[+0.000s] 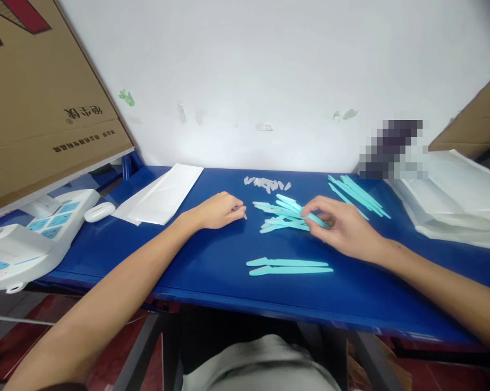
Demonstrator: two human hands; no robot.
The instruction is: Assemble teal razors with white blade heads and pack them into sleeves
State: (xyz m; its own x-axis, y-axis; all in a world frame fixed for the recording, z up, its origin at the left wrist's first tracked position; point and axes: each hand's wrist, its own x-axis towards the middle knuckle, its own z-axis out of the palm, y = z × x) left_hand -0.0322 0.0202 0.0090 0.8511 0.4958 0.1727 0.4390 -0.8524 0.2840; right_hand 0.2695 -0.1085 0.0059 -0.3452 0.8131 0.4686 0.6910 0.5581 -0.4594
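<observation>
My right hand [337, 224] pinches the handle of a teal eyebrow razor [287, 202], its blade end pointing left, over a loose pile of similar razors [275, 224]. My left hand [221, 210] is closed left of the pile, with a small translucent blade cap [245, 215] poking out from its fingertips. Behind the pile lies a heap of such caps [267, 183]. Two razors [289, 269] rest side by side nearer the front edge. Another group of razors [359, 194] lies behind my right hand.
White paper sheets or bags [165, 195] and a white earbud case [100, 212] are on the left, beside a white power strip [53, 231]. A large cardboard box [45, 108] leans at the far left. Stacked translucent plastic bags [456, 201] occupy the right side of the blue table [204, 266].
</observation>
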